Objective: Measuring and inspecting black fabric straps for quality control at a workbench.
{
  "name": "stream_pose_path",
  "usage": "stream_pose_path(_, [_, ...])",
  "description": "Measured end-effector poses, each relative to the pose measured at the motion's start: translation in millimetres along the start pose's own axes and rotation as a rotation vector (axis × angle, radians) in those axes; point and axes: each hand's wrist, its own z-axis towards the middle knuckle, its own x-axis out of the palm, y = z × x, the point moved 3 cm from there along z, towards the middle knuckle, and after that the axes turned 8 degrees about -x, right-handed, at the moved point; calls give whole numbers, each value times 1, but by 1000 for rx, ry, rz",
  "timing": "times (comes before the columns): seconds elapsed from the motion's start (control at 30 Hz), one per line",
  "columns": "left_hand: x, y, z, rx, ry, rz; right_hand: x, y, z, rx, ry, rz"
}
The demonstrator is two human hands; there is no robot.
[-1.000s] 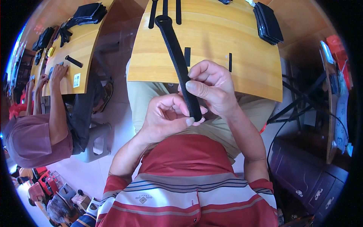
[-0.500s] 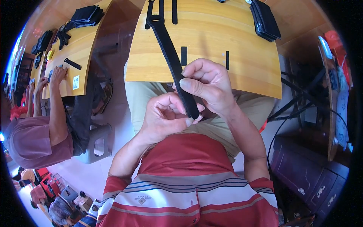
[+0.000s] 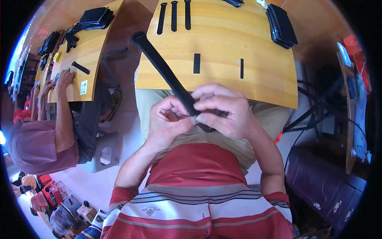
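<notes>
Strap (image 3: 165, 71), long, black and flat, pinched at its near end between both hands, running up and to the left with its far tip hanging out past the left edge of the bench (image 3: 223, 81). Right hand (image 3: 223, 109) closed over the near end, fingertips clamped on it. Left hand (image 3: 169, 121) curled shut just beside, thumb and fingers touching the same end from below. All of it held above the lap, in front of the bench's near edge. Further up on the wood: two short black strips (image 3: 196, 63) lying flat and apart, three longer black straps (image 3: 174, 16) side by side near the far edge, and a stack of black pieces (image 3: 282, 24) at the far right corner. Off to the left, another person (image 3: 36, 143) at a second bench (image 3: 85, 59), hand resting on it next to a small black piece (image 3: 80, 67).
</notes>
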Motion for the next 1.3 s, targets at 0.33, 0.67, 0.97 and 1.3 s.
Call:
stream_pose_path(0.33, [1,3,-2,-46,-60,114,2,3,-11,-118,17,-193])
stream_pose_path(0.67, [3,7,-3,-74,-111,165,5,14,-13,-215,33,-449])
stream_pose_path(0.97, [4,8,-6,-123,-98,213,14,6,-22,-213,-2,-373])
stream_pose_path(1.3, [2,12,-12,-136,-102,244,24,5,-25,-243,-10,-381])
